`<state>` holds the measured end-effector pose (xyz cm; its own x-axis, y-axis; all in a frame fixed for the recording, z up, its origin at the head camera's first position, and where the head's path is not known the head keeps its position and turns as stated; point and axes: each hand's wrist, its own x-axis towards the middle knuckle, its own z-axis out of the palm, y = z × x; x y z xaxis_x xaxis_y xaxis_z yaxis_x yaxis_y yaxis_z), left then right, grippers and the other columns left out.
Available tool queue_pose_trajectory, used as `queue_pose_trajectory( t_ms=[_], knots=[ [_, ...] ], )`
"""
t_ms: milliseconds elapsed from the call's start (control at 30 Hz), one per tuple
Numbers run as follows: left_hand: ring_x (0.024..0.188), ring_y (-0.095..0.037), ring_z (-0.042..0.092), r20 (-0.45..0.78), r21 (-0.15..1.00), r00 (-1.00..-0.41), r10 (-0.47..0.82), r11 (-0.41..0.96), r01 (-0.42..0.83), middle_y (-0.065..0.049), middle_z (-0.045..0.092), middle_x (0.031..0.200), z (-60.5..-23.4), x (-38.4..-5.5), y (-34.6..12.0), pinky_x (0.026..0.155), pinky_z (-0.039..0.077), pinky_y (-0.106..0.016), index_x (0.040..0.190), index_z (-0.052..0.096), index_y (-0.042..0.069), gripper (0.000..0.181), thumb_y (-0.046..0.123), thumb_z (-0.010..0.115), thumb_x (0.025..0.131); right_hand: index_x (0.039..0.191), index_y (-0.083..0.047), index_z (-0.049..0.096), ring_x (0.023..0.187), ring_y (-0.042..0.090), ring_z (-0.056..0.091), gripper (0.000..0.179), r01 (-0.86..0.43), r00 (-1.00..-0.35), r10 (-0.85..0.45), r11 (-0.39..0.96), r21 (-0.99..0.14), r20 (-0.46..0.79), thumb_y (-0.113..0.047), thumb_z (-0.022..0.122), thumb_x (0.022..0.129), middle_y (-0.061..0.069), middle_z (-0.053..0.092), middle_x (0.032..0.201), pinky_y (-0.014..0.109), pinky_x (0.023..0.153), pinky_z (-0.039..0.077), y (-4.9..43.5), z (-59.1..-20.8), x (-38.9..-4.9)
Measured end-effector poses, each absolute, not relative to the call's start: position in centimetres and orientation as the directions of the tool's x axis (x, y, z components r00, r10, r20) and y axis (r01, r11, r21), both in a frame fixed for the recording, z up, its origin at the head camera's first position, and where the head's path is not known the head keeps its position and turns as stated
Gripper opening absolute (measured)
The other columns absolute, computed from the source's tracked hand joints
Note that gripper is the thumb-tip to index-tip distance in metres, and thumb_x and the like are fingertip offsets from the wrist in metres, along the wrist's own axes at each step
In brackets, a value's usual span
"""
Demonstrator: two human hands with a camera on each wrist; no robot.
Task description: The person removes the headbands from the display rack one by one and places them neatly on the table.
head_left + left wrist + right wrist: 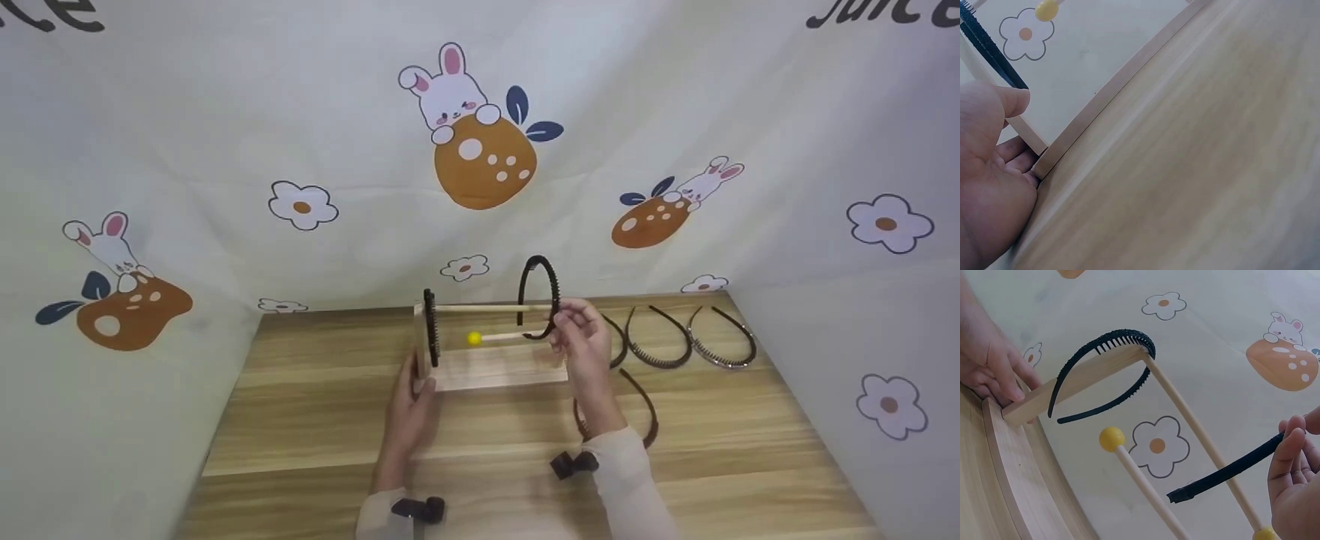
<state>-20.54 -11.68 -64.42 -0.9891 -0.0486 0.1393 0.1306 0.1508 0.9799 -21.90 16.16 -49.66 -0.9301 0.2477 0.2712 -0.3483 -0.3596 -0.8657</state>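
A wooden headband rack [495, 369] stands on the table, with an upright at the left and horizontal rods tipped by yellow balls [1112, 439]. My left hand [411, 409] grips the foot of the upright, its thumb in front and other fingers behind. One dark toothed headband [1109, 340] hangs on the upper rod [1202, 439], up against the upright. Toward that rod's right end, my right hand [587, 346] pinches a second dark headband [1224, 471] by one side. This headband's loop stands upright and overlaps the rods in the head view.
On the table's right lie several more headbands: a dark one [660, 364], one with shiny specks [739, 364] and a brown one [652, 427] nearer the front, partly behind my right forearm. A printed curtain [360, 127] surrounds the back and sides of the table [300, 442].
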Motion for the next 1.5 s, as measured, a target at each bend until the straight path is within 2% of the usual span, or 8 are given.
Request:
queue_pose_trajectory(
  t_ms=[267, 700, 1500],
  knots=[
    [0.162, -0.053, 0.030, 0.141, 0.979, -0.988, -0.055, 0.153, 0.132, -0.030, 0.029, 0.177, -64.6, -20.7, -11.6, 0.132, 0.028, -0.065, 0.174, 0.025, -0.001, 0.068, 0.013, 0.058, 0.116, 0.108, -0.004, 0.071, 0.062, 0.011, 0.060, 0.018, -0.347, -0.928, 0.269, -0.384, -0.856, 0.256, 0.010, 0.059, 0.102, 0.007, 0.075, 0.090, 0.018, 0.051, 0.051, 17.6, -49.5, -21.9],
    [0.162, -0.052, 0.031, 0.139, 0.981, -0.989, -0.053, 0.141, 0.131, -0.028, 0.029, 0.178, -64.4, -20.5, -11.5, 0.132, 0.028, -0.065, 0.175, 0.024, 0.003, 0.070, 0.013, 0.059, 0.115, 0.107, -0.003, 0.071, 0.063, 0.010, 0.058, 0.021, -0.378, -0.912, 0.310, -0.383, -0.843, 0.268, 0.011, 0.058, 0.102, 0.012, 0.076, 0.091, 0.016, 0.053, 0.048, 19.5, -49.5, -21.9],
    [0.165, -0.049, 0.027, 0.133, 0.983, -0.990, -0.045, 0.133, 0.126, -0.025, 0.027, 0.180, -64.5, -20.6, -11.7, 0.133, 0.027, -0.063, 0.175, 0.025, 0.003, 0.070, 0.018, 0.059, 0.116, 0.110, -0.005, 0.072, 0.062, 0.009, 0.057, 0.029, -0.419, -0.888, 0.382, -0.448, -0.790, 0.255, 0.015, 0.051, 0.102, 0.005, 0.074, 0.088, 0.016, 0.052, 0.047, 22.5, -49.7, -21.6]
  ],
)
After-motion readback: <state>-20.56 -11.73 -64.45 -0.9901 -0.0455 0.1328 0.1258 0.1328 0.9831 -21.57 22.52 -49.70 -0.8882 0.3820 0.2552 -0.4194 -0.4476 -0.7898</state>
